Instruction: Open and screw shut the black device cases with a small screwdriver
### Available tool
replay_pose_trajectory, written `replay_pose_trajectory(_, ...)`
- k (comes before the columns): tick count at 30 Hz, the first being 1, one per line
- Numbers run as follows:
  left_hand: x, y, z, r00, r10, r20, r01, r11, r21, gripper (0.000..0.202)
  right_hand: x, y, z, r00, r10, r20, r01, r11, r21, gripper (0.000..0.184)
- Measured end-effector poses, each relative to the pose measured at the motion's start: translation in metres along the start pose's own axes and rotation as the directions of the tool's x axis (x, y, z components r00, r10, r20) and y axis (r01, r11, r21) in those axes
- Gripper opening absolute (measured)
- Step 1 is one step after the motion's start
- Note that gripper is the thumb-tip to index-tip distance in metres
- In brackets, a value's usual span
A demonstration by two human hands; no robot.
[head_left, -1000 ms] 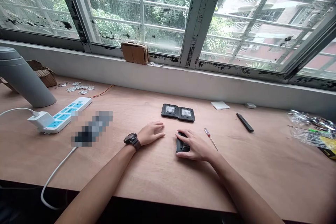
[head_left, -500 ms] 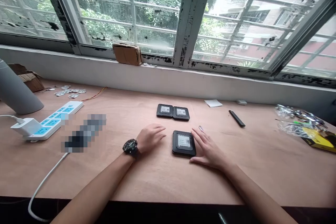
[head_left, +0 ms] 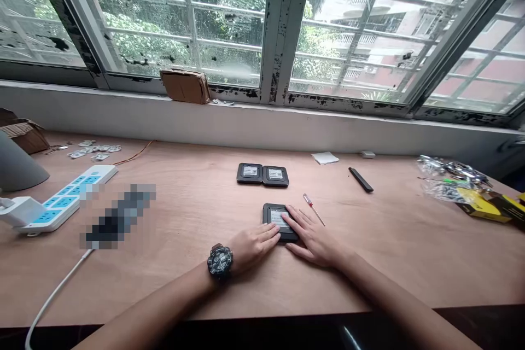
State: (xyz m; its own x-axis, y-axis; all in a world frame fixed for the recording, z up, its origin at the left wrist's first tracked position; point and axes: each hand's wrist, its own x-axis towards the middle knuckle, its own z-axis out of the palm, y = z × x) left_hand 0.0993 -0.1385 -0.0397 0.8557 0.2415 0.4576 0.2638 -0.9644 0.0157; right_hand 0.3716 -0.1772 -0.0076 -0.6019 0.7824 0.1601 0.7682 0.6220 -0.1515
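Observation:
A black square case with a white label (head_left: pixel 279 217) lies flat on the wooden table in front of me. My left hand (head_left: pixel 255 245), below the wristwatch (head_left: pixel 220 260), rests its outstretched fingers on the lower left of the case. From the right, my right hand (head_left: pixel 312 236) lies across the case's right side with fingers spread and thumb near its bottom edge. Both hands partly cover the case. Just beyond my right hand is a thin screwdriver (head_left: pixel 314 209). Farther back, two similar labelled cases, a left one (head_left: pixel 250 173) and a right one (head_left: pixel 275 176), lie side by side.
At left are a white power strip (head_left: pixel 69 197) with a plugged-in adapter, a blurred-out item (head_left: pixel 118 221) and a white cable (head_left: pixel 61 290). A dark bar (head_left: pixel 361 180), white paper (head_left: pixel 325 158), plastic bags (head_left: pixel 451 178) and yellow-black boxes (head_left: pixel 484 208) lie at right.
My left hand has moved right onto the case, and my right hand has shifted further over it. The screwdriver shows more fully. The view has turned slightly to the right.

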Motion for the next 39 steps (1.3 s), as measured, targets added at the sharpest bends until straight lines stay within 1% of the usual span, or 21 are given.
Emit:
replay_pose_trajectory(5, 0.002, 0.002, 0.0, 1.0, -0.018, -0.01, 0.018, 0.999, -0.039, 0.033, 0.0, -0.002, -0.003, 0.999, 0.01, 0.039, -0.011, 0.999, 0.03, 0.078)
replay_pose_trajectory(9, 0.004, 0.001, -0.001, 0.999, -0.041, -0.029, 0.038, 0.995, -0.087, 0.03, -0.001, -0.002, -0.002, 0.998, 0.021, 0.052, -0.024, 0.999, 0.042, 0.077)
replay_pose_trajectory(17, 0.005, 0.003, 0.001, 0.994, -0.075, -0.073, 0.067, 0.992, -0.11, 0.034, -0.002, -0.001, 0.006, 0.999, 0.03, 0.029, -0.032, 0.998, 0.062, 0.077)
replay_pose_trajectory(19, 0.006, 0.004, 0.001, 0.993, -0.08, -0.081, 0.072, 0.992, -0.102, 0.031, -0.002, 0.002, 0.007, 1.0, 0.017, 0.009, -0.017, 0.998, 0.055, 0.071)
replay_pose_trajectory(22, 0.006, 0.006, 0.0, 0.99, -0.098, -0.103, 0.089, 0.993, -0.084, 0.027, 0.004, 0.016, 0.004, 0.998, 0.02, -0.065, -0.015, 0.997, 0.069, 0.053)
replay_pose_trajectory(24, 0.005, 0.008, -0.002, 0.987, -0.11, -0.117, 0.102, 0.992, -0.074, 0.026, 0.012, 0.031, -0.002, 0.985, 0.082, -0.154, -0.071, 0.995, 0.075, 0.046)
replay_pose_trajectory(26, 0.003, 0.009, -0.003, 0.983, -0.125, -0.132, 0.118, 0.991, -0.063, 0.026, 0.021, 0.05, -0.01, 0.943, 0.198, -0.267, -0.196, 0.98, 0.035, 0.043)
replay_pose_trajectory(27, 0.002, 0.01, -0.005, 0.981, -0.134, -0.137, 0.127, 0.99, -0.056, 0.026, 0.026, 0.059, -0.013, 0.918, 0.263, -0.297, -0.274, 0.962, 0.004, 0.043)
replay_pose_trajectory(30, 0.001, 0.012, -0.009, 0.98, -0.146, -0.136, 0.143, 0.989, -0.03, 0.027, 0.033, 0.083, -0.017, 0.815, 0.489, -0.311, -0.52, 0.854, -0.02, 0.048)
replay_pose_trajectory(31, 0.002, 0.012, -0.011, 0.982, -0.146, -0.123, 0.144, 0.989, -0.02, 0.029, 0.033, 0.088, -0.016, 0.786, 0.545, -0.293, -0.571, 0.821, -0.006, 0.05)
replay_pose_trajectory(32, 0.003, 0.012, -0.012, 0.984, -0.142, -0.103, 0.142, 0.99, -0.01, 0.033, 0.032, 0.091, -0.014, 0.771, 0.579, -0.265, -0.598, 0.802, 0.014, 0.049)
replay_pose_trajectory(33, 0.004, 0.011, -0.013, 0.987, -0.139, -0.078, 0.139, 0.99, -0.002, 0.038, 0.031, 0.094, -0.011, 0.772, 0.591, -0.234, -0.601, 0.798, 0.036, 0.046)
replay_pose_trajectory(35, 0.006, 0.01, -0.014, 0.989, -0.145, -0.027, 0.145, 0.989, 0.008, 0.045, 0.027, 0.096, -0.004, 0.803, 0.568, -0.179, -0.564, 0.822, 0.078, 0.039)
replay_pose_trajectory(37, 0.005, 0.008, -0.014, 0.986, -0.168, 0.011, 0.168, 0.986, 0.016, 0.042, 0.023, 0.097, 0.0, 0.824, 0.543, -0.16, -0.531, 0.839, 0.115, 0.033)
replay_pose_trajectory(39, 0.0, 0.006, -0.015, 0.978, -0.208, 0.027, 0.207, 0.978, 0.034, 0.038, 0.021, 0.098, 0.001, 0.82, 0.548, -0.164, -0.529, 0.836, 0.147, 0.031)
